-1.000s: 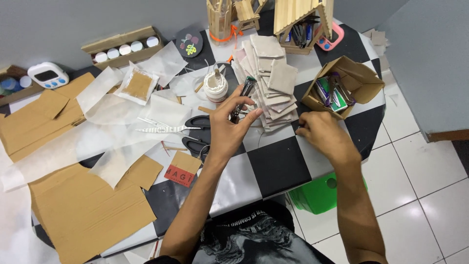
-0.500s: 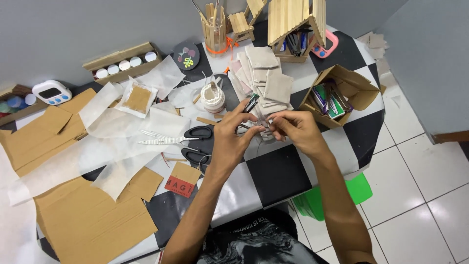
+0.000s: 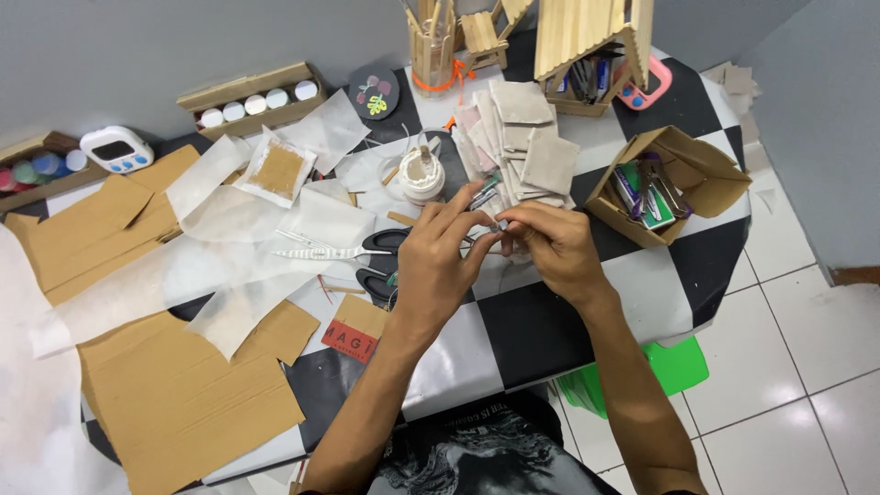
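My left hand [image 3: 443, 259] and my right hand [image 3: 548, 246] meet over the middle of the checkered table [image 3: 532, 330]. Their fingertips pinch a small clear item [image 3: 496, 226] between them; its exact kind is too small to tell. Just beyond the fingers lies a spread of grey-brown cardboard squares [image 3: 527, 137]. A white glue pot [image 3: 423, 174] stands left of that spread. Black-handled scissors [image 3: 380, 246] lie under my left hand.
An open brown box [image 3: 674, 179] of small packets stands at the right. Brown cardboard sheets [image 3: 174, 403] and translucent paper [image 3: 220, 266] cover the left. A tray of paint pots [image 3: 252, 101], a white timer [image 3: 116, 149] and stick-built holders [image 3: 587, 41] line the back. The table edge drops to tiled floor.
My right hand moved left from beside the brown box to meet my left hand. Both hands now pinch the small item together.
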